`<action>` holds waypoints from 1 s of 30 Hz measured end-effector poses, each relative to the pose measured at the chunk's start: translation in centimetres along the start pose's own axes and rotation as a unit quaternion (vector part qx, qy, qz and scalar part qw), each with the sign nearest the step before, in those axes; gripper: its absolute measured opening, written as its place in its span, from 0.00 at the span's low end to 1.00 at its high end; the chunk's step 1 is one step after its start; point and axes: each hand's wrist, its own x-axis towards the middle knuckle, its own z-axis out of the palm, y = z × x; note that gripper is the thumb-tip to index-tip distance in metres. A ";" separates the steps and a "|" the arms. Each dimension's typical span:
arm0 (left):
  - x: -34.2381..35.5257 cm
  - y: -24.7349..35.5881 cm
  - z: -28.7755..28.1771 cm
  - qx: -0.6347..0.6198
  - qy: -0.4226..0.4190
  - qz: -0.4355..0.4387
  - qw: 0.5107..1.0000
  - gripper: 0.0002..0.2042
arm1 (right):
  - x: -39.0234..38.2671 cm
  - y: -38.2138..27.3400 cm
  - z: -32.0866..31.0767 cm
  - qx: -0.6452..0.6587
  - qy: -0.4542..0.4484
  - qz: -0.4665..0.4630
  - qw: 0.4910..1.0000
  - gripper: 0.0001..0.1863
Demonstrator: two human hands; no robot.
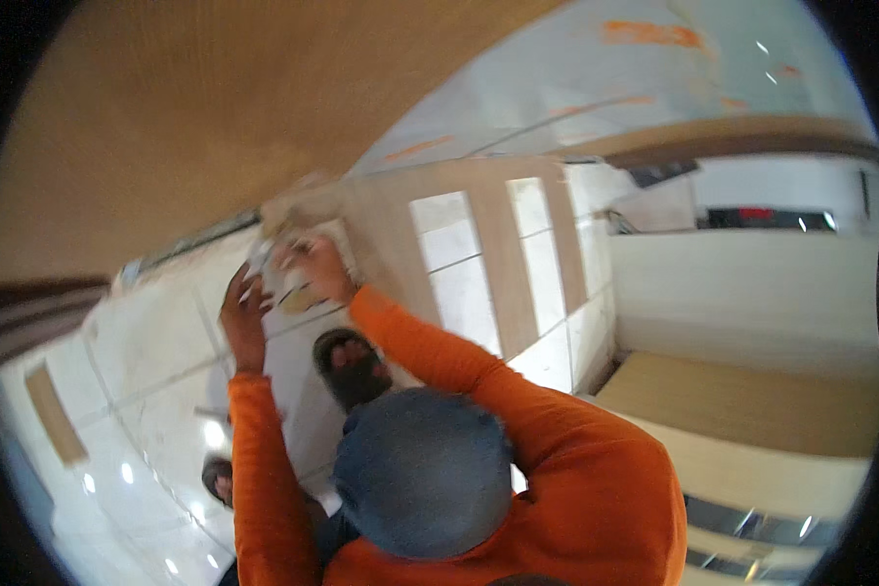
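Note:
My left hand [245, 317], in an orange sleeve, is low over the tiled floor with its fingers apart and nothing visible in it. Just to its right lies a small whitish and yellowish thing [301, 298], too blurred to name; it may be a thin plastic bag or wrapping. Over that thing my right hand [322, 268] is bent with its fingers curled in, closed on something I cannot make out. Both hands are close to the lower edge of a large brown wood-grain panel [195, 107].
Flat brown boards [488, 254] lie on the white tiles right of my hands. A brown strip [55, 414] lies at the left. My sandalled foot [352, 366] stands near my right forearm. A pale wooden box-like piece [752, 400] is at the right, a glossy grey-blue sheet [557, 88] at the back.

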 end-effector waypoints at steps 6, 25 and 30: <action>0.4 1.0 -3.8 0.194 -0.011 0.011 0.981 0.12 | 3.5 -1.8 0.3 -0.172 0.028 -0.041 0.984 0.12; 8.1 3.4 -0.7 0.293 0.006 0.200 0.935 0.12 | 7.6 -1.2 0.7 -0.361 -0.072 -0.066 0.928 0.14; 9.0 3.8 -0.2 0.302 -0.022 0.207 0.930 0.12 | 7.5 -0.2 -0.2 -0.375 -0.069 -0.035 0.924 0.13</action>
